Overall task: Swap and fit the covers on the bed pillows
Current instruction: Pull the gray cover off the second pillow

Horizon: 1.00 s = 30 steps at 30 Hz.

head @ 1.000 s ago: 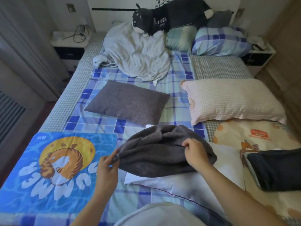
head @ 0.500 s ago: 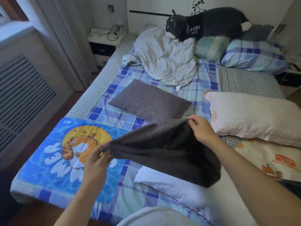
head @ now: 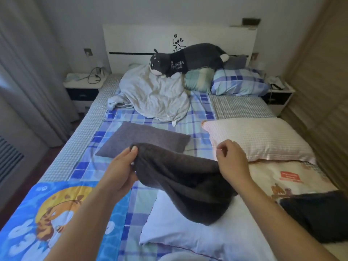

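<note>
left hand (head: pixel 120 171) pinches upper edge of dark grey cover (head: pixel 180 179), frame centre | right hand (head: pixel 232 162) fingers curled at cover's right edge, grip cannot tell | cover drapes onto bare white pillow (head: pixel 197 232), lower centre | grey pillow (head: pixel 143 139) beyond | pink checked pillow (head: pixel 259 138) centre right

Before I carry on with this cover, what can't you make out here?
Head view only:
- Dark grey cover: its opening is lost in the folds.
- Right hand: grip on the cover hidden behind the hand.
- White pillow: far end under the cover, near end cut by the frame.
- Plush toy lettering: too small.
</note>
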Each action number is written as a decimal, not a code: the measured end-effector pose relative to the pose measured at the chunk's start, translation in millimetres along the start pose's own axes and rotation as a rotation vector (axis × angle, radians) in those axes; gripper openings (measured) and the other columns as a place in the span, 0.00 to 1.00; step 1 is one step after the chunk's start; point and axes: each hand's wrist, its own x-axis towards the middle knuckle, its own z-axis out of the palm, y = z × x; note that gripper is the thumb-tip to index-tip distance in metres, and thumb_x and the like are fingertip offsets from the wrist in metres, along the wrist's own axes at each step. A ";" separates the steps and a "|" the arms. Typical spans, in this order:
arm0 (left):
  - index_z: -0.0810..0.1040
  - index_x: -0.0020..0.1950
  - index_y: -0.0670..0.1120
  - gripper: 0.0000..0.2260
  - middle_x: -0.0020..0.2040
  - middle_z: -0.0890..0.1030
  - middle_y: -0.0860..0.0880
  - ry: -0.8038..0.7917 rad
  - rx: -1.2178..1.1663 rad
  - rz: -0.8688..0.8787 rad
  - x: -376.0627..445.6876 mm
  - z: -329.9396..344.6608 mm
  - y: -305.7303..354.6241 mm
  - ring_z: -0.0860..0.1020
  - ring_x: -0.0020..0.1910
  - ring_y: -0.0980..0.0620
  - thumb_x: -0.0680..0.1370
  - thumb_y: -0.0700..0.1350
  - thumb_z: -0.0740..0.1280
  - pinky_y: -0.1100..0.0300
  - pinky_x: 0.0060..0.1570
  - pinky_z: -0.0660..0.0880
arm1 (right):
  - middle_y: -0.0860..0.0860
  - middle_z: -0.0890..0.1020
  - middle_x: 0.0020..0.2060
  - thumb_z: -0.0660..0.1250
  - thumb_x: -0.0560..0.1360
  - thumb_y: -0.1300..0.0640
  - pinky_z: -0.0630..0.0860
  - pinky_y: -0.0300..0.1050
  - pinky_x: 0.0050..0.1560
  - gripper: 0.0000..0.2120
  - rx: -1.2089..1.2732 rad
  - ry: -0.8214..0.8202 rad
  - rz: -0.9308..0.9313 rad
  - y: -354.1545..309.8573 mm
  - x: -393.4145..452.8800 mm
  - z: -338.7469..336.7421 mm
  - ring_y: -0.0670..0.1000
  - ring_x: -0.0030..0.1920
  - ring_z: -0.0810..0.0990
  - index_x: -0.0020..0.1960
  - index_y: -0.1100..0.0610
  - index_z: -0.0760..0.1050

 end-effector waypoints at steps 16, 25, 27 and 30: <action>0.74 0.67 0.44 0.16 0.62 0.82 0.40 -0.008 -0.110 -0.116 -59.3 0.1 -20.7 0.81 0.62 0.42 0.87 0.47 0.52 0.42 0.59 0.79 | 0.45 0.80 0.61 0.73 0.74 0.54 0.71 0.38 0.66 0.20 0.201 -0.456 -0.255 -41.4 -91.8 78.0 0.42 0.61 0.77 0.66 0.51 0.78; 0.73 0.70 0.39 0.20 0.65 0.79 0.37 -0.044 -0.276 -0.016 -49.8 0.2 11.9 0.78 0.65 0.41 0.85 0.49 0.54 0.48 0.59 0.79 | 0.42 0.84 0.45 0.69 0.78 0.57 0.76 0.43 0.55 0.04 0.134 -0.323 -0.333 -51.9 -66.7 45.5 0.41 0.49 0.79 0.48 0.50 0.82; 0.73 0.69 0.37 0.19 0.66 0.78 0.35 -0.042 -0.306 0.051 -43.5 -0.9 26.4 0.78 0.65 0.40 0.85 0.48 0.56 0.46 0.62 0.77 | 0.44 0.84 0.42 0.67 0.79 0.58 0.79 0.46 0.53 0.05 0.162 -0.349 -0.229 -55.1 -46.0 26.6 0.42 0.43 0.82 0.46 0.51 0.79; 0.73 0.68 0.36 0.19 0.63 0.80 0.35 -0.098 -0.353 0.109 -38.0 9.1 55.0 0.80 0.62 0.41 0.85 0.47 0.55 0.48 0.58 0.80 | 0.45 0.86 0.43 0.69 0.77 0.58 0.81 0.52 0.54 0.03 0.054 -0.600 -0.230 -67.2 -26.2 6.8 0.43 0.43 0.84 0.49 0.51 0.79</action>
